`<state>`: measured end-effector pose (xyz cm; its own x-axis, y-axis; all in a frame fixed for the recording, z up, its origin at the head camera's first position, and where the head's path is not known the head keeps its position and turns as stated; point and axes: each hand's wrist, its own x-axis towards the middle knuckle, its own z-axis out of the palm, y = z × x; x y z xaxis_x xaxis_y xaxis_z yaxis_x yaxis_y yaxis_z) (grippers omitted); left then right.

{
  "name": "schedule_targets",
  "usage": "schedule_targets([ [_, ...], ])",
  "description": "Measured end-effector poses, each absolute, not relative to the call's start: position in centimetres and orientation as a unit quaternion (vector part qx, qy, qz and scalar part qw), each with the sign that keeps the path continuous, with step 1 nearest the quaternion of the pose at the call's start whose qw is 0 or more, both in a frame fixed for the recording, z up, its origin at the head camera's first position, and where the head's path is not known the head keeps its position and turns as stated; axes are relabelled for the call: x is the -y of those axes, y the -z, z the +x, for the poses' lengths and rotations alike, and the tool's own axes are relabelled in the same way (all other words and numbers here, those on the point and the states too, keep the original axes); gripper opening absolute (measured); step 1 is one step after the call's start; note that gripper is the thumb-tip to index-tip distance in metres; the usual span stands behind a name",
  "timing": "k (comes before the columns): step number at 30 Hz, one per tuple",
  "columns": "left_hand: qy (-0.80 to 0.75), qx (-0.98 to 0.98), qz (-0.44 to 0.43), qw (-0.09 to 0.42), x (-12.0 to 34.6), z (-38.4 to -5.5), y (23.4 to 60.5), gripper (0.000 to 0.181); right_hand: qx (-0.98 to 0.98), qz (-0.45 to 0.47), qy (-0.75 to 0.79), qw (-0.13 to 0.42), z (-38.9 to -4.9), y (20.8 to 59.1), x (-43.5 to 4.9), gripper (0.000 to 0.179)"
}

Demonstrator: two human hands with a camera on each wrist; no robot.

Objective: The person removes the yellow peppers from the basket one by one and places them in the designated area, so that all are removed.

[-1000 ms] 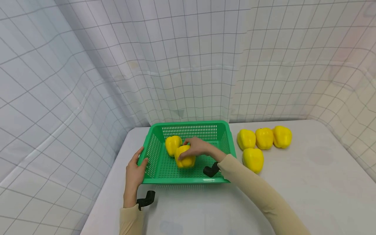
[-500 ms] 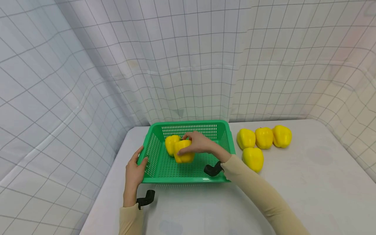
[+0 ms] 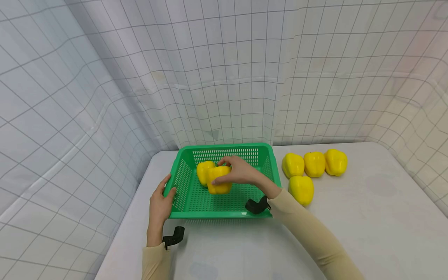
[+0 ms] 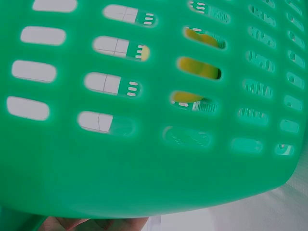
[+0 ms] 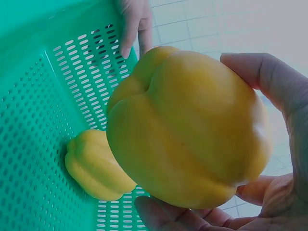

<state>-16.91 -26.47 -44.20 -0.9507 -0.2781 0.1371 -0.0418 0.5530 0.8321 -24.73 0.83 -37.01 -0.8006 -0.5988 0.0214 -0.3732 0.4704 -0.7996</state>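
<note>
My right hand point(image 3: 238, 171) grips a yellow bell pepper point(image 5: 187, 130), thumb on one side and fingers round the other, over the green plastic basket point(image 3: 224, 215). Another yellow pepper point(image 3: 204, 171) sits on the basket floor toward the back left, partly behind the held one in the head view. With its thumb over the rim and fingers along the outside, my left hand point(image 3: 161, 204) holds the basket's left side. In the left wrist view the slotted basket wall point(image 4: 120, 168) covers most of the picture, and some fingers point(image 4: 110, 224) show beneath it.
Right of the basket, three yellow peppers point(image 3: 314, 164) stand in a row on the white table point(image 3: 367, 225), with one more pepper point(image 3: 301, 190) in front. A white gridded curtain point(image 3: 224, 77) hangs behind the table and along both sides.
My right hand has raised the pepper a little and shifted it slightly away from me, then held nearly still while the wrist turned slightly. My left hand has kept its place on the rim.
</note>
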Motion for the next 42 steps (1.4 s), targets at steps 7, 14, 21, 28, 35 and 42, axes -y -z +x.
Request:
schedule_targets([
  [7, 0.461, 0.873, 0.091, 0.127, 26.6, -16.9, 44.2, 0.050, -0.841, -0.278, 0.448, 0.118, -24.3, 37.1, -1.4, 0.059],
  [14, 0.463, 0.873, 0.094, 0.123, 26.5, -16.9, 44.1, 0.050, -0.832, -0.265, 0.476, 0.101, -24.1, 37.3, -1.9, 0.059],
  [21, 0.463, 0.873, 0.096, 0.119, 26.4, -17.0, 44.1, 0.050, -0.807, -0.239, 0.533, 0.088, -23.5, 37.1, -2.6, 0.059],
  [28, 0.463, 0.873, 0.092, 0.119, 26.5, -17.0, 44.1, 0.050, -0.783, -0.218, 0.580, 0.065, -22.9, 37.2, -3.3, 0.055],
  [35, 0.464, 0.873, 0.094, 0.121, 26.4, -17.0, 44.1, 0.050, -0.757, -0.192, 0.624, 0.041, -21.8, 37.2, -3.9, 0.057],
  [42, 0.467, 0.872, 0.096, 0.116, 26.5, -16.9, 43.9, 0.050, -0.712, -0.192, 0.675, 0.001, -21.0, 37.6, -4.7, 0.057],
])
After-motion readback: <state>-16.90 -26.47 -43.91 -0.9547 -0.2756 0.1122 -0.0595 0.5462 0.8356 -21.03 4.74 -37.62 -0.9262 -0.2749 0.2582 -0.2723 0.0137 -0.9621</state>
